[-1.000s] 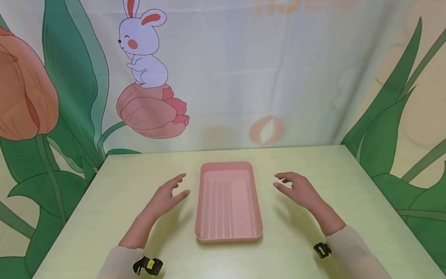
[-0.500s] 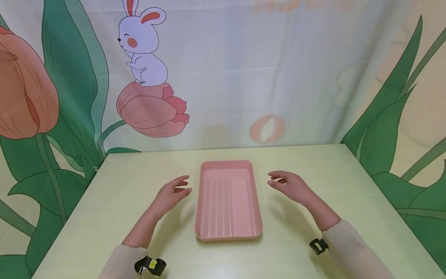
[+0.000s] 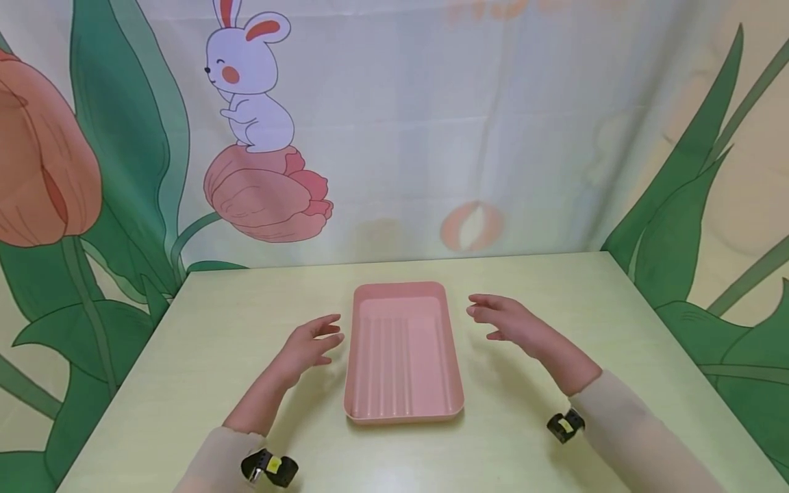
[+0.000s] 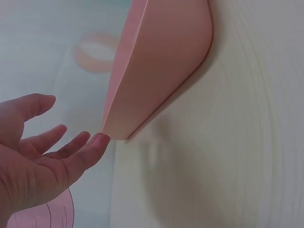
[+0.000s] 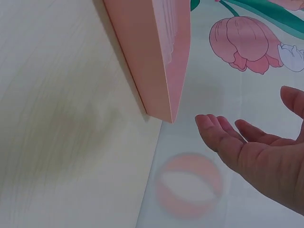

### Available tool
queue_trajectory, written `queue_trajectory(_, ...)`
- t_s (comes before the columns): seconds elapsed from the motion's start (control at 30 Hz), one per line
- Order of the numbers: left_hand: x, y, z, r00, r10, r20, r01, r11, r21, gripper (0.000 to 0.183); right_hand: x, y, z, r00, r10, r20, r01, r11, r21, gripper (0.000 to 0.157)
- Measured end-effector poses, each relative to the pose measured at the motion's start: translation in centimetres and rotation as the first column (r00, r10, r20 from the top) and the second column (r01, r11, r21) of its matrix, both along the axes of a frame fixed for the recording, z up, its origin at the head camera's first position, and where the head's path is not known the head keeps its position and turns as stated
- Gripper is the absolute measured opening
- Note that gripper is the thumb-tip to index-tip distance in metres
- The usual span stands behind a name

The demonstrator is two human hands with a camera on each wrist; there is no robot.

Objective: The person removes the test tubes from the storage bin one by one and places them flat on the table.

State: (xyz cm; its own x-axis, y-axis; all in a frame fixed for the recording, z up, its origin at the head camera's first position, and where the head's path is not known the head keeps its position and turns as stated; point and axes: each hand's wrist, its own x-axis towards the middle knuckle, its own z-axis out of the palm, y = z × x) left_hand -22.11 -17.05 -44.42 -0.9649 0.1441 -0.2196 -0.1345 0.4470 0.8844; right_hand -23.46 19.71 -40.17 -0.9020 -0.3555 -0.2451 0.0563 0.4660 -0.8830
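Observation:
A pink rectangular tray with raised ridges along its left half lies on the pale table, nothing in it. My left hand hovers just left of the tray, fingers spread and loosely bent, holding nothing. On the other side, my right hand is held above the table a little apart from the tray's right edge, its fingers relaxed. The left wrist view shows the tray's outer wall beyond the left fingertips. From the right wrist, the tray's side appears with a gap before the fingers.
The pale wood-grain table extends around the tray on all sides. Behind it hangs a printed cloth with a rabbit, tulips and green leaves. Black wrist cameras sit by both sleeves.
Both hands have drawn slightly closer to the tray, the left to the right and the right to the left. Their fingers have shifted. The tray stays in place.

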Motion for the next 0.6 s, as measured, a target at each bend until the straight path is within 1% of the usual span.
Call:
queue_trajectory(0.1,-0.1,0.1,-0.3,0.999,0.011,0.031,-0.012,1.000,0.027,0.055,0.0,-0.1,0.4,0.999,0.019,0.046,-0.018,1.000,-0.026,0.064)
queue_trajectory(0.27,-0.1,0.0,-0.6,0.996,0.013,0.083,-0.022,0.994,0.103,0.058,-0.4,-0.2,1.0,0.992,0.025,0.123,-0.019,0.998,-0.053,0.066)
queue_trajectory(0.6,-0.3,-0.3,-1.1,0.988,0.012,0.157,-0.043,0.980,0.195,0.058,-1.1,-0.9,2.3,0.971,0.055,0.231,-0.022,0.990,-0.141,0.064)
